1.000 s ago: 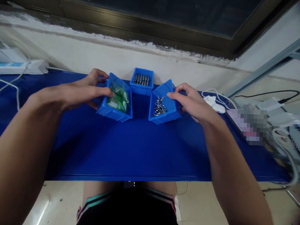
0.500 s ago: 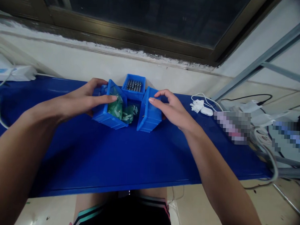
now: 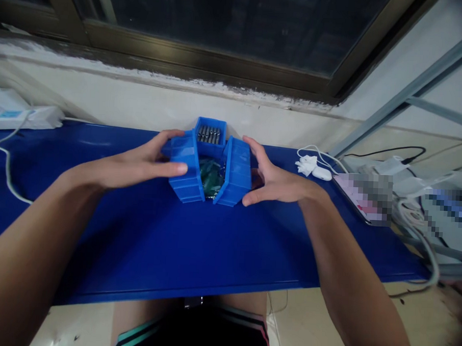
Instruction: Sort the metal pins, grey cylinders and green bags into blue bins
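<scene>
Two blue plastic bins stand tipped toward each other on the blue table. My left hand grips the left bin, its thumb along the outer face and fingers round the far side. Fingers at the back and thumb by the near lower corner, my right hand holds the right bin. In the narrow gap between their rims, green pieces that look like small bagged parts show on the table side. Much of the bins' insides is hidden. Behind them sits a third blue bin with several metal cylinders.
The blue table runs along a wall below a window. At the right lie a white earphone case, crumpled tissue, a phone-like slab and cables. A white power strip is at the far left.
My left hand has tipped the left bin further over to the right, its opening now turned away from view. The two bins are closer, and my right thumb has left the right bin's rim.
</scene>
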Demonstrator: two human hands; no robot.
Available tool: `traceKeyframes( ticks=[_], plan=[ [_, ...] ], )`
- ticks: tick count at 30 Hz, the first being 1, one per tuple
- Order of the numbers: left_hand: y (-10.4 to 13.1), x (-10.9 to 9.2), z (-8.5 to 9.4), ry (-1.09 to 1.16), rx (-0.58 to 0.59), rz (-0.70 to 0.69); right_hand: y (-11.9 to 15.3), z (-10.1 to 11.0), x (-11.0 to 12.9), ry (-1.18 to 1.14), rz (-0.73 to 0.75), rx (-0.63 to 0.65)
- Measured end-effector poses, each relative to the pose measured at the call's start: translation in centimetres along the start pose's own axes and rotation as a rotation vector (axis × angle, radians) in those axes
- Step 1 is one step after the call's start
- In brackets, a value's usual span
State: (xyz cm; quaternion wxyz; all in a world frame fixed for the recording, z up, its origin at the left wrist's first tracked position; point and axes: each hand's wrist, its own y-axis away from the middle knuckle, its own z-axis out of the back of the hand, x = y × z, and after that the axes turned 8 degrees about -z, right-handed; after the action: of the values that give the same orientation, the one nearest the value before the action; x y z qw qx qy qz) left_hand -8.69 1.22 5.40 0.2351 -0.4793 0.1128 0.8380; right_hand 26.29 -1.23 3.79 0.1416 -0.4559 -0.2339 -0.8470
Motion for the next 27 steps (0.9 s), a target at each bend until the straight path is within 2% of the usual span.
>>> traceKeyframes(
  ticks=[3,5,13,18,23,27],
  plan=[
    [-0.1,1.5,0.6,0.015,0.205,-0.050,-0.2,0.3,-0.8,0.073,-0.078,0.033],
    [-0.3,2.1,0.6,0.026,0.251,-0.062,-0.7,0.0,-1.3,0.097,-0.110,0.035],
    [-0.8,2.7,-0.3,0.000,0.231,-0.094,-1.8,-0.7,-3.1,0.130,0.027,-0.009],
    [-1.0,3.3,-0.1,0.028,0.268,-0.139,-1.2,-0.5,-2.4,0.200,-0.020,0.030],
    [-0.8,3.4,-0.3,0.001,0.277,-0.171,-1.2,-1.5,-1.2,0.202,0.070,0.035],
    [-0.9,3.5,-0.8,0.004,0.277,-0.216,-1.8,-2.2,-1.6,0.218,0.092,0.000]
  ],
)
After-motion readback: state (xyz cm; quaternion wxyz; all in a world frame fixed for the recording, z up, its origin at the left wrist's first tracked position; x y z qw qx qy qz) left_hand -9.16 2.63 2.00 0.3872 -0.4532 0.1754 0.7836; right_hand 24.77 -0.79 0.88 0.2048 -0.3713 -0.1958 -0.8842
